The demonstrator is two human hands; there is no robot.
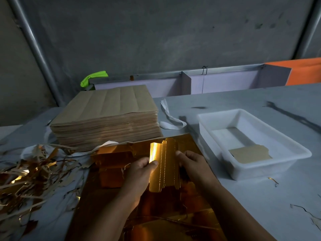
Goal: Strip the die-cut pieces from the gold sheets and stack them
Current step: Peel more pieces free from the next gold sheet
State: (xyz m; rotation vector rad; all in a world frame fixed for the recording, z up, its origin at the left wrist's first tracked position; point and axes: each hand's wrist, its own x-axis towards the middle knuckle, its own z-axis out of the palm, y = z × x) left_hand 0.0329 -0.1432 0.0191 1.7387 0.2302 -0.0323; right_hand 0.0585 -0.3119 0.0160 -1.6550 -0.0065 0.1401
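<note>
A narrow gold die-cut piece (164, 164) with perforated fold lines is held upright-lengthwise between both hands, just above the gold sheet (192, 202) lying on the table. My left hand (139, 173) grips its left edge, thumb on top. My right hand (191, 162) grips its right edge. More gold pieces (112, 162) lie flat on the sheet to the left. One brown-backed piece (250, 154) lies face down in the white tray (288, 141).
A tall stack of brown-backed sheets (107, 117) stands at the back left. A heap of gold and brown scrap strips (29, 176) covers the left table edge. A white strap (171, 119) lies between stack and tray. Small scraps (305, 213) dot the grey table at right.
</note>
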